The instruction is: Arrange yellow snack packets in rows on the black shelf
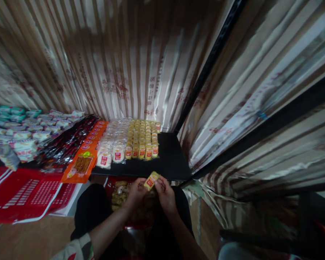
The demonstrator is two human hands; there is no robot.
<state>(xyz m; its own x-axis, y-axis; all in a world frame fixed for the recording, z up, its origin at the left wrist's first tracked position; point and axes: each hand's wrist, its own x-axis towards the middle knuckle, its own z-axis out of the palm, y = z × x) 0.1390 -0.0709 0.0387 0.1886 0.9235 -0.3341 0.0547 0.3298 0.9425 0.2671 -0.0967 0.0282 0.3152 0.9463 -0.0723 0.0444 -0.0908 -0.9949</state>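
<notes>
Between my two hands is a small yellow snack packet [151, 181] with a red and white label, tilted, its label facing me. The fingers of my left hand [137, 193] pinch its left end. My right hand [165, 194] grips its right end with thumb and fingers. Below and behind my hands, a red basket [109, 183] between my knees holds many similar wrapped yellow packets [119, 196], partly hidden by my forearms. Ahead on the black shelf [172, 155], rows of matching yellow packets [142, 144] stand lined up, labels towards me in the front row.
Left of the yellow rows lie clear-wrapped white round crackers [111, 144], an orange snack pack [85, 155], dark red-black packs [70, 141], and white [24, 144] and green packets [11, 112]. A red basket [38, 196] stands lower left. Black frame bars [211, 59] and striped curtains [119, 72] enclose the shelf.
</notes>
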